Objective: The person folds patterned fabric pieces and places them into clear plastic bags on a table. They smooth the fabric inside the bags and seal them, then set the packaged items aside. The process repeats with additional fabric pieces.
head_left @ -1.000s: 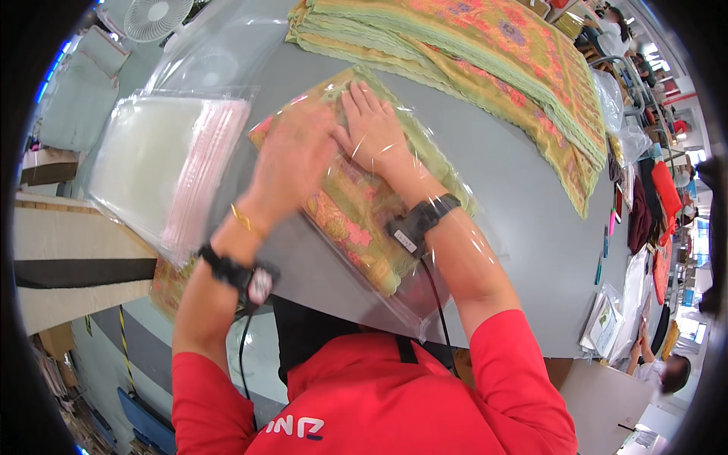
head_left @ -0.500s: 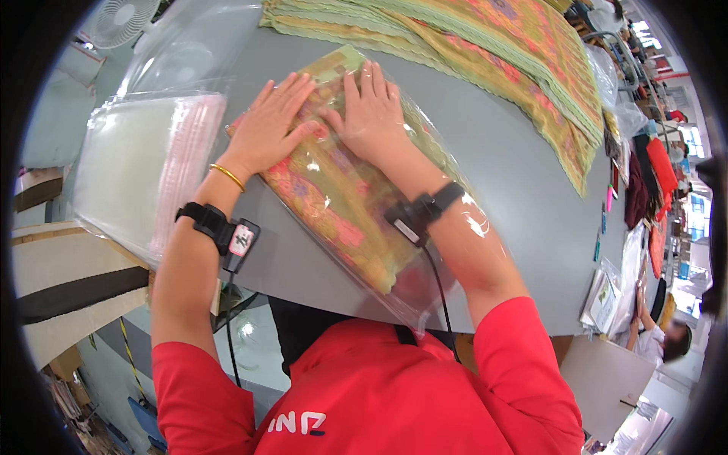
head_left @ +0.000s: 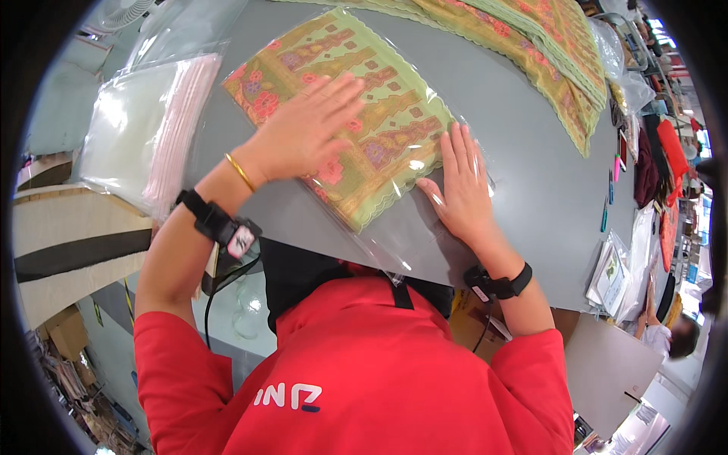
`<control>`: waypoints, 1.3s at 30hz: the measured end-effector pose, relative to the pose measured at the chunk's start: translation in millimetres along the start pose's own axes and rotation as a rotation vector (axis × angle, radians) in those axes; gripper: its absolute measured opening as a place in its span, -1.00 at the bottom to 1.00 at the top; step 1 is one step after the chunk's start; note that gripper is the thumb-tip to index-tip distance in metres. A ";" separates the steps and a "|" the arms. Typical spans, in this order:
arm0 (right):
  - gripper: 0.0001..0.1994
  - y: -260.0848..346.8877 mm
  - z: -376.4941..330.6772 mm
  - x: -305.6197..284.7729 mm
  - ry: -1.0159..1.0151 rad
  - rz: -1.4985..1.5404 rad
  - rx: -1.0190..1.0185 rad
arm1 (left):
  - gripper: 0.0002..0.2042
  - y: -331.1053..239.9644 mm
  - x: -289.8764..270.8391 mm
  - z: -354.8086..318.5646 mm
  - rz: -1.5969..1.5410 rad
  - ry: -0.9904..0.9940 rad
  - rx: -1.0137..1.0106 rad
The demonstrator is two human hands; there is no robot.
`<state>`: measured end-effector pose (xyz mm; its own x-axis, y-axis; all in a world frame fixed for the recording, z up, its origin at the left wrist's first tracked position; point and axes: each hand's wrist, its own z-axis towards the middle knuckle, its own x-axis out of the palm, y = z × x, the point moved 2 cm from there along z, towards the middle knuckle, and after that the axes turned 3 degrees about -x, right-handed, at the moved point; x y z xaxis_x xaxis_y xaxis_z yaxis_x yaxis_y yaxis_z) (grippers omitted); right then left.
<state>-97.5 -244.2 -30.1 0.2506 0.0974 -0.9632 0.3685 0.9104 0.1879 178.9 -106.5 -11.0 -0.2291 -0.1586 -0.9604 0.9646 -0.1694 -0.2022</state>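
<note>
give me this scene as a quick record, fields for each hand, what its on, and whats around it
left hand: left hand flat, fingers spread, pressing on the bagged cloth
right hand: right hand flat on the bag's lower right edge
bagged cloth: folded green floral cloth inside a clear plastic bag
surface: grey table
left of it: stack of bagged pale cloths
far side: unbagged green patterned cloths
wrists: black bands on both; gold bangle on the left
</note>
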 end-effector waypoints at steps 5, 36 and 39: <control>-0.29 -0.7 -36.8 -16.3 0.038 0.066 -0.076 | -0.31 -36.4 -5.9 -1.5 -0.006 0.145 0.075; -0.50 -163.5 -281.7 -211.1 0.472 -0.526 0.730 | -0.22 -70.2 -1.1 -42.0 0.043 0.108 0.132; -0.39 -122.2 -180.3 -137.1 0.179 -0.211 0.199 | -0.14 -84.1 -21.7 -75.5 -0.047 -0.085 0.131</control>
<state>-338.4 -296.3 44.3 -0.0045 -0.0001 -1.0000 0.5679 0.8231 -0.0026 112.6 -15.3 12.4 -0.2893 -0.2278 -0.9297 0.9284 -0.3035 -0.2145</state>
